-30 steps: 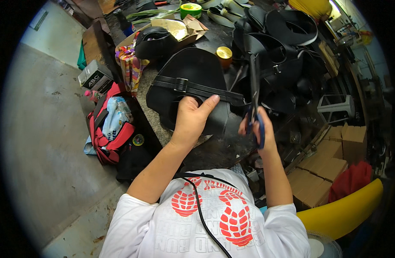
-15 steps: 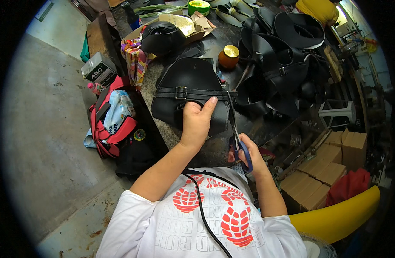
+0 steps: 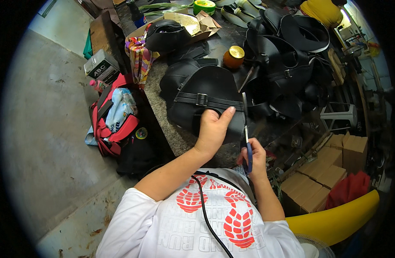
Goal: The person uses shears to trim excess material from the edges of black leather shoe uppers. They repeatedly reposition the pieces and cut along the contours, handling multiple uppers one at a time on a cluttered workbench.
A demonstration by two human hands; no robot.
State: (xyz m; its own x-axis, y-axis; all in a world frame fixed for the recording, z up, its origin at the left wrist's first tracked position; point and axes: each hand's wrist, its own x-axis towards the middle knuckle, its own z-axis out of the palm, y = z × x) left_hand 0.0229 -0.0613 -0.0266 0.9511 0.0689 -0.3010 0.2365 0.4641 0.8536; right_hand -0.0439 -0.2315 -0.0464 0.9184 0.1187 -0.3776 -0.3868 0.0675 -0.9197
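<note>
My left hand grips a black leather shoe upper with its thumb on top, the fingers hidden beneath and inside. Across the upper runs a black strap with a metal buckle. My right hand is closed round the blue handles of a pair of scissors. Their blades point away from me, upright beside the upper's right edge near the strap's end, and look nearly closed. Another black upper lies just behind the held one.
A pile of black uppers covers the table's right side. An orange jar with a gold lid stands behind the held upper. Further back are a green tub and a dark bottle. A red bag sits left; cardboard boxes lie right.
My left hand and the upper have shifted right and slightly nearer. The strap end that stuck out past the scissors no longer shows there. The scissor blades have turned more upright and drawn together.
</note>
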